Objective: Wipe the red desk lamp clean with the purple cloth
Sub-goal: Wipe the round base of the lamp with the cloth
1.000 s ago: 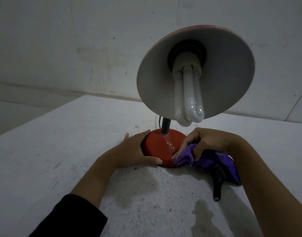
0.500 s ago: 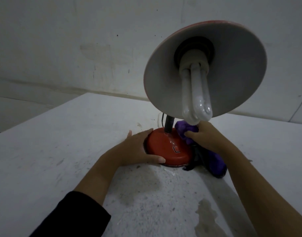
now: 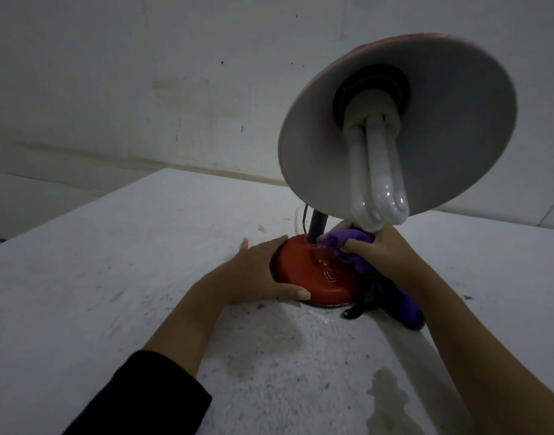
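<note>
While the left hand (image 3: 260, 271) lies flat-fingered against the red desk lamp's base (image 3: 313, 277) on the table (image 3: 112, 277), seemingly steadying it, the right hand (image 3: 382, 252) clutches the purple cloth (image 3: 348, 243) beside the stem (image 3: 318, 226), likely scrubbing there.

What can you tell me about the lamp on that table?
The lamp has a round red base that looks like glossy metal, a dark neck, and a wide shade with a red rim and pale inside, tilted toward the camera. An unlit folded-tube bulb juts from its dark socket. It stands on a grey table. The left hand rests against the base; the right hand presses a purple cloth by the neck.
</note>
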